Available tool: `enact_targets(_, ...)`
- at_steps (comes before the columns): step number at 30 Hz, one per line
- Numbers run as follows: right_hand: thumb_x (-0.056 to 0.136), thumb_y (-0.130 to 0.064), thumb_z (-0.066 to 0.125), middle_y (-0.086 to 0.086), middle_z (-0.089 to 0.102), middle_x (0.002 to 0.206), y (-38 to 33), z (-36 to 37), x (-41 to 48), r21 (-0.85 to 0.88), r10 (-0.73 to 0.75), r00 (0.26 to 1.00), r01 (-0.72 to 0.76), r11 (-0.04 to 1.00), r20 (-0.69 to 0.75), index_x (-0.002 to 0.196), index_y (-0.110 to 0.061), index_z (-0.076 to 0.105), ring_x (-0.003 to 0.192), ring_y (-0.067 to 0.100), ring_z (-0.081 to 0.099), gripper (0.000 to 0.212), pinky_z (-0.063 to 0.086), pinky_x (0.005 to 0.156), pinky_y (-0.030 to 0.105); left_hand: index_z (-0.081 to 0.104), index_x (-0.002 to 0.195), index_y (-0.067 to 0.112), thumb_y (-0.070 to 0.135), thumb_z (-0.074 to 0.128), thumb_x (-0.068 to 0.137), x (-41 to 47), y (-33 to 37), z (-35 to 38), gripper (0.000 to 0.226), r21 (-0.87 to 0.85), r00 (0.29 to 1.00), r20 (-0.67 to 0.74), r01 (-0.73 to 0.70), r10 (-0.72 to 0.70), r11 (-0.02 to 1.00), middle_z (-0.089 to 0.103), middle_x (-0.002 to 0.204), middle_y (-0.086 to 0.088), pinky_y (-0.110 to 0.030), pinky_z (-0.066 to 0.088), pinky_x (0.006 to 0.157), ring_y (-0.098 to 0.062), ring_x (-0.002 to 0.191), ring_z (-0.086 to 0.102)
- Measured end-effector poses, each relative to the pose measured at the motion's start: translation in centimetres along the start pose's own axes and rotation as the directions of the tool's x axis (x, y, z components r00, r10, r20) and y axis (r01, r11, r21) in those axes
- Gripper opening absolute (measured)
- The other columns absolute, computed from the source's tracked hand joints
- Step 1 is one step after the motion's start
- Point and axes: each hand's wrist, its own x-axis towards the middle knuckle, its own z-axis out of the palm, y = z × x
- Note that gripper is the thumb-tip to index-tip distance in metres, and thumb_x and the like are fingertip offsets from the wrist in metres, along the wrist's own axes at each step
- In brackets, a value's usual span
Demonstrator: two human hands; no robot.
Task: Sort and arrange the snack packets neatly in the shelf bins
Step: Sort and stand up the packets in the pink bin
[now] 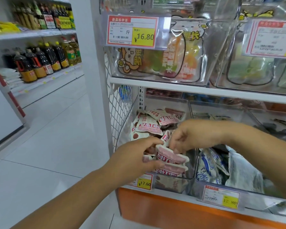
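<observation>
A clear plastic shelf bin (191, 162) on the lower shelf holds several pink-and-white snack packets (149, 127). My left hand (135, 156) grips a small stack of these packets (172, 160) at the bin's front. My right hand (190, 134) reaches in from the right and pinches one upright packet (165, 137) just above that stack. The two hands almost touch. More packets lie loose at the back of the bin.
To the right, a second bin (221, 187) holds blue-and-white packets (208, 167). Price tags (144, 182) hang on the bin fronts. The upper shelf carries clear bins of bagged snacks (158, 63). A wire mesh side panel (120, 109) stands left; the aisle floor and bottle shelves (40, 60) lie beyond.
</observation>
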Motion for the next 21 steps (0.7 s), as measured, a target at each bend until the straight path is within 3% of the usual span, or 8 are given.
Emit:
enact_targets(3, 0.087, -0.031, 0.068, -0.024, 0.068, 0.079, 0.5, 0.8, 0.8, -0.056, 0.004, 0.999, -0.001, 0.998, 0.050, 0.096, -0.031, 0.074, 0.075, -0.006, 0.061, 0.011, 0.050, 0.080, 0.021, 0.051, 0.110, 0.046, 0.050, 0.069, 0.081, 0.6, 0.2, 0.2, 0.035, 0.119, 0.996, 0.074, -0.054, 0.045, 0.991, 0.063, 0.098, 0.022, -0.027, 0.051, 0.078, 0.004, 0.088, 0.057)
enact_targets(5, 0.088, -0.029, 0.067, -0.028, 0.067, 0.082, 1.3, -0.2, 0.7, 0.003, 0.014, 0.999, -0.014, 1.000, -0.050, 0.101, -0.036, 0.072, 0.079, -0.010, 0.061, 0.015, 0.046, 0.076, 0.014, 0.054, 0.109, 0.044, 0.051, 0.064, 0.085, 0.9, 0.0, 0.3, 0.027, 0.196, 0.991, 0.107, -0.098, 0.078, 0.976, 0.062, 0.096, 0.022, -0.024, 0.046, 0.074, 0.001, 0.087, 0.053)
enact_targets(8, 0.088, -0.025, 0.067, -0.023, 0.061, 0.106, 2.3, -1.4, 1.0, -0.013, 0.037, 0.981, -0.041, 0.999, -0.192, 0.113, -0.037, 0.065, 0.095, 0.000, 0.058, 0.027, 0.045, 0.081, 0.018, 0.059, 0.116, 0.044, 0.054, 0.052, 0.092, 1.0, -0.6, 0.5, 0.027, 0.284, 0.976, 0.146, -0.196, 0.160, 0.939, 0.065, 0.105, 0.023, -0.021, 0.043, 0.076, -0.001, 0.089, 0.051)
enact_targets(11, 0.084, -0.026, 0.071, -0.009, 0.055, 0.126, 2.2, -0.5, 2.4, -0.201, 0.038, 0.987, -0.069, 0.977, -0.156, 0.126, -0.034, 0.055, 0.107, 0.013, 0.054, 0.046, 0.046, 0.092, 0.032, 0.062, 0.115, 0.044, 0.056, 0.044, 0.092, 0.8, -0.7, 0.8, 0.031, 0.288, 0.972, 0.155, -0.217, 0.179, 0.933, 0.066, 0.105, 0.022, -0.007, 0.028, 0.068, 0.004, 0.081, 0.041)
enact_targets(13, 0.081, -0.032, 0.073, -0.007, 0.058, 0.120, 1.9, 0.3, 3.0, -0.295, 0.014, 0.978, -0.076, 0.952, -0.208, 0.121, -0.033, 0.055, 0.101, 0.014, 0.055, 0.044, 0.048, 0.086, 0.033, 0.063, 0.116, 0.044, 0.056, 0.045, 0.093, 0.8, -0.5, 0.7, 0.031, 0.276, 0.973, 0.166, -0.200, 0.158, 0.940, 0.066, 0.106, 0.022, -0.009, 0.032, 0.070, 0.005, 0.085, 0.045)
enact_targets(17, 0.081, -0.032, 0.074, -0.023, 0.048, 0.091, 2.0, 0.9, 2.4, -0.223, -0.028, 0.945, -0.048, 0.974, -0.325, 0.111, -0.033, 0.056, 0.075, -0.003, 0.046, 0.034, 0.031, 0.060, 0.009, 0.063, 0.118, 0.041, 0.049, 0.052, 0.093, 0.5, 0.2, 0.2, 0.029, 0.247, 0.981, 0.167, -0.140, 0.100, 0.959, 0.066, 0.109, 0.021, -0.019, 0.041, 0.079, 0.002, 0.096, 0.053)
enact_targets(19, 0.080, -0.031, 0.074, -0.019, 0.046, 0.100, 2.1, 1.2, 2.2, -0.192, -0.017, 0.949, -0.046, 0.980, -0.314, 0.109, -0.030, 0.056, 0.080, -0.002, 0.046, 0.035, 0.036, 0.066, 0.012, 0.064, 0.119, 0.040, 0.046, 0.054, 0.092, 0.3, 0.5, 0.4, 0.029, 0.250, 0.986, 0.139, -0.123, 0.090, 0.960, 0.065, 0.110, 0.020, -0.015, 0.038, 0.078, 0.001, 0.097, 0.053)
enact_targets(21, 0.081, -0.032, 0.073, -0.009, 0.046, 0.111, 2.0, 1.4, 2.5, -0.249, 0.043, 0.969, -0.105, 0.963, -0.244, 0.108, -0.024, 0.059, 0.094, 0.010, 0.051, 0.031, 0.045, 0.080, 0.026, 0.063, 0.119, 0.041, 0.047, 0.055, 0.091, 0.0, 0.6, 0.8, 0.029, 0.263, 0.993, 0.092, -0.100, 0.078, 0.960, 0.063, 0.111, 0.021, -0.016, 0.039, 0.080, 0.002, 0.099, 0.052)
